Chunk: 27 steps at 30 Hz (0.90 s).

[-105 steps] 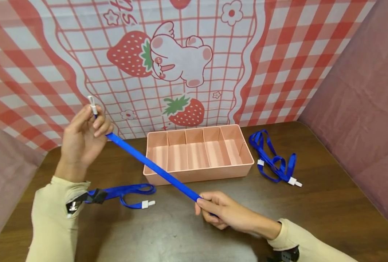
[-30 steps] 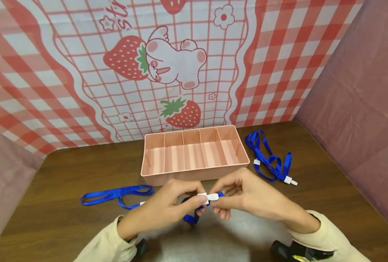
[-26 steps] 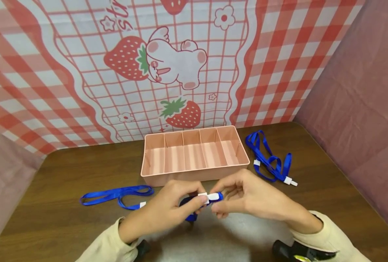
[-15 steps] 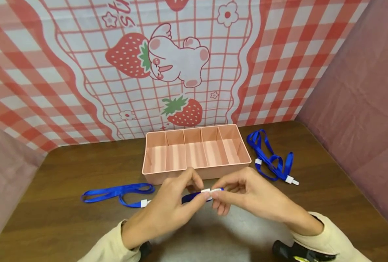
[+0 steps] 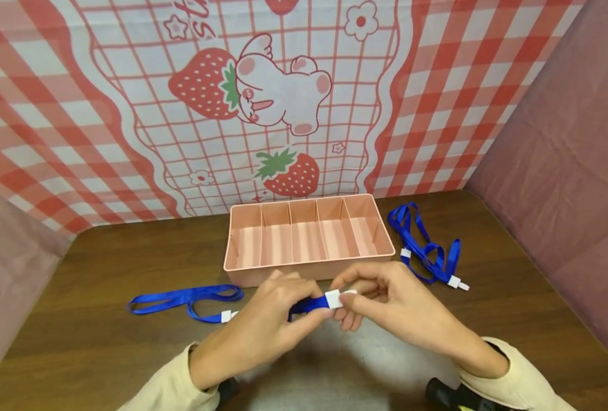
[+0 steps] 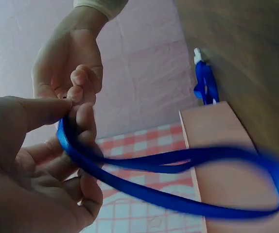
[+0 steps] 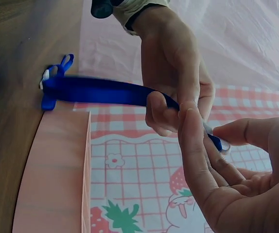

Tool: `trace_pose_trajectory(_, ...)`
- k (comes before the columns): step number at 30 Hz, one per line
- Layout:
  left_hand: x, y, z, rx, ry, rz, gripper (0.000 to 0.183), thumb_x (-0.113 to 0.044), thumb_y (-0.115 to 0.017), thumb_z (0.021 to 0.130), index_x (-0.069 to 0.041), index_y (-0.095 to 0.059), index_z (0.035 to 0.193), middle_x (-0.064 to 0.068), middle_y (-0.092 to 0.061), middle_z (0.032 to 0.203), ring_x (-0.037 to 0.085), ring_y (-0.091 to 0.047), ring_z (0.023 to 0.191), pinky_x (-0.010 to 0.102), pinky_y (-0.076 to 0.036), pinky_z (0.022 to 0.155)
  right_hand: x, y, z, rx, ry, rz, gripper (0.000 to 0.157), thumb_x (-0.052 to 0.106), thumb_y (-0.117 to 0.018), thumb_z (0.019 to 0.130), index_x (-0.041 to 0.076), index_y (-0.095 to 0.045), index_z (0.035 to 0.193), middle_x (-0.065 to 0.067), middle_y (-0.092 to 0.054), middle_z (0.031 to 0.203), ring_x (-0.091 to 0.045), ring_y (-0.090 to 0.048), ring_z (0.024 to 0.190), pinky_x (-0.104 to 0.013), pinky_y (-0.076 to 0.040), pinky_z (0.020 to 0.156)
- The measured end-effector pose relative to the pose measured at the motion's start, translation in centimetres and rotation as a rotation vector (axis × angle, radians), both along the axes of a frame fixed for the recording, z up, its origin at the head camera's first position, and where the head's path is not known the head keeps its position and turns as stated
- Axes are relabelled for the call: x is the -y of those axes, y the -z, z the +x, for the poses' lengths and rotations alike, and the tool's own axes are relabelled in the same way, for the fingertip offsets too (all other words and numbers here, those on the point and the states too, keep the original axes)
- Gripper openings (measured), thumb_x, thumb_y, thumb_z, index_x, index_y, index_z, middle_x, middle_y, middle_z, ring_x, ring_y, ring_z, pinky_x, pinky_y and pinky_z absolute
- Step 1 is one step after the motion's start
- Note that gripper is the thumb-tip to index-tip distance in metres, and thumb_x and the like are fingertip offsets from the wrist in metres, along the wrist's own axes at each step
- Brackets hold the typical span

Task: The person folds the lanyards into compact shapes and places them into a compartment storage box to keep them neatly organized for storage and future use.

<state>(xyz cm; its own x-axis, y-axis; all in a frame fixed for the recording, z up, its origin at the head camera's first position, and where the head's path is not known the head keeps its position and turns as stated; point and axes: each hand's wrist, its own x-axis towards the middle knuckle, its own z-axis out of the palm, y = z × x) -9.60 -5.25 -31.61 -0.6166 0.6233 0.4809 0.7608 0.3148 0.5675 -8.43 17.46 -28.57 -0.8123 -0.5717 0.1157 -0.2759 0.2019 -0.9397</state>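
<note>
In front of the tray, a blue lanyard (image 5: 306,305) with a white plastic clip (image 5: 333,299) is held up between both hands. My left hand (image 5: 265,322) pinches the strap just beside the clip, thumb below and fingers behind. Thumb and fingers of my right hand (image 5: 403,305) pinch the clip's white tip, which they partly cover. From the left hand the strap hangs as a long blue loop (image 6: 178,206) in the left wrist view. In the right wrist view the strap (image 7: 105,92) runs off behind the left hand.
A pink tray (image 5: 309,272) with several compartments stands behind the hands. One blue lanyard (image 5: 180,298) lies to its left, another (image 5: 427,257) to its right, both on the wooden table (image 5: 519,319). A checked strawberry cloth (image 5: 283,97) hangs behind.
Earlier the lanyard was stretched between spread hands; then the hands came together in front of the tray. Over the last second the clip has turned, its flat face now showing.
</note>
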Motion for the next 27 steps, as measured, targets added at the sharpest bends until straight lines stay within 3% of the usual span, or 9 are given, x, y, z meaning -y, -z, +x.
trace_pose_trajectory(6, 0.1, 0.2, -0.3, 0.141, 0.076, 0.053, 0.012, -0.021, -0.068, 0.096, -0.018, -0.064, 0.086, -0.017, -0.052, 0.067, 0.0, -0.046, 0.061, 0.019, -0.04, 0.059, -0.2, -0.2, 0.4, -0.047, 0.028, -0.023, 0.005, 0.007, -0.064, 0.097, 0.008, -0.068, 0.099, -0.002, -0.074, 0.081, -0.021, -0.071, 0.068, -0.04, -0.059, 0.061)
trace_pose_trajectory(10, 0.0, 0.3, -0.3, 0.141, 0.118, 0.079, 0.012, -0.017, -0.064, 0.099, -0.014, -0.061, 0.087, -0.014, -0.047, 0.063, -0.006, -0.037, 0.053, 0.013, -0.033, 0.046, 0.0, -0.1, 0.5, -0.095, 0.055, -0.015, 0.006, 0.009, -0.069, 0.094, 0.012, -0.072, 0.098, 0.0, -0.073, 0.08, -0.019, -0.071, 0.068, -0.037, -0.058, 0.059)
trace_pose_trajectory(13, -0.1, 0.3, -0.2, 0.128, 0.112, 0.073, 0.012, -0.019, -0.062, 0.1, -0.014, -0.062, 0.089, -0.013, -0.043, 0.063, -0.007, -0.035, 0.053, 0.012, -0.031, 0.044, 0.2, 0.0, 0.6, -0.13, 0.079, 0.002, 0.004, 0.011, -0.07, 0.094, 0.014, -0.072, 0.096, 0.003, -0.072, 0.078, -0.017, -0.07, 0.065, -0.036, -0.058, 0.057)
trace_pose_trajectory(19, 0.6, -0.3, -0.3, 0.222, 0.059, 0.041, 0.021, -0.026, -0.056, 0.103, -0.015, -0.071, 0.093, -0.015, -0.051, 0.069, -0.003, -0.042, 0.058, 0.017, -0.038, 0.051, -0.1, -0.3, 0.8, -0.139, 0.101, 0.004, 0.011, 0.009, -0.067, 0.095, 0.011, -0.072, 0.105, 0.002, -0.072, 0.081, -0.019, -0.07, 0.064, -0.036, -0.058, 0.058)
trace_pose_trajectory(24, 1.0, -0.7, -0.4, 0.22, 0.061, 0.026, 0.023, -0.023, -0.054, 0.104, -0.017, -0.069, 0.087, -0.016, -0.042, 0.063, -0.003, -0.033, 0.053, 0.017, -0.032, 0.048, -0.5, -0.7, 0.8, -0.177, 0.11, 0.014, 0.011, 0.008, -0.067, 0.095, 0.013, -0.072, 0.103, 0.004, -0.072, 0.079, -0.016, -0.07, 0.064, -0.036, -0.058, 0.056)
trace_pose_trajectory(27, 1.3, -1.0, -0.4, 0.217, 0.063, 0.023, 0.023, -0.023, -0.055, 0.104, -0.019, -0.068, 0.086, -0.018, -0.046, 0.065, -0.003, -0.035, 0.055, 0.018, -0.035, 0.049, -0.7, -0.9, 0.7, -0.182, 0.118, 0.026, 0.01, 0.008, -0.067, 0.095, 0.014, -0.073, 0.101, 0.004, -0.071, 0.078, -0.016, -0.07, 0.063, -0.036, -0.057, 0.055)
